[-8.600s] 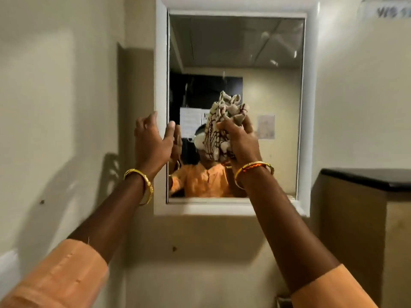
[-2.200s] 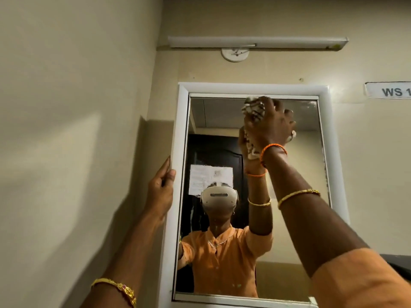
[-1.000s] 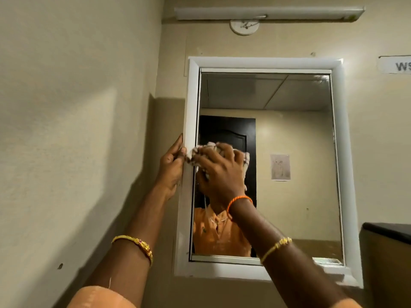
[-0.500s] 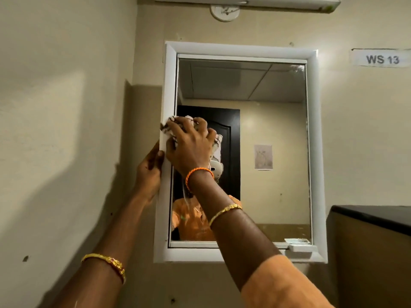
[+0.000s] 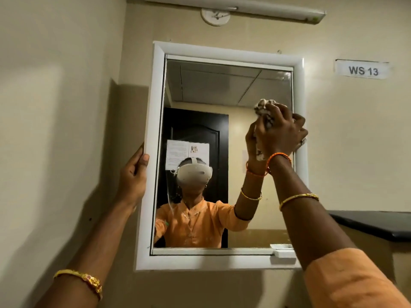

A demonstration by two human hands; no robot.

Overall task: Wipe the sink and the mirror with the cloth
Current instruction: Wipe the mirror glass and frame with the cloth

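Observation:
A white-framed mirror [image 5: 224, 90] hangs on the beige wall in front of me. My right hand [image 5: 280, 132] presses a bunched white cloth with dark stripes [image 5: 263, 108] against the glass near the right edge of the mirror, at about mid height. My left hand [image 5: 133, 176] grips the outer left side of the mirror's frame, thumb on its front. The glass reflects a person in an orange top. The sink is out of view.
A dark counter top [image 5: 375, 223] on a beige cabinet juts out at the right, just below mirror height. A tube light [image 5: 235, 10] runs above the mirror. A "WS 13" label [image 5: 363, 70] is stuck on the wall at upper right. A side wall stands close on the left.
My right hand has swept the cloth from the mirror's left edge across the glass to its right edge and slightly higher. My left hand stays on the left side of the frame.

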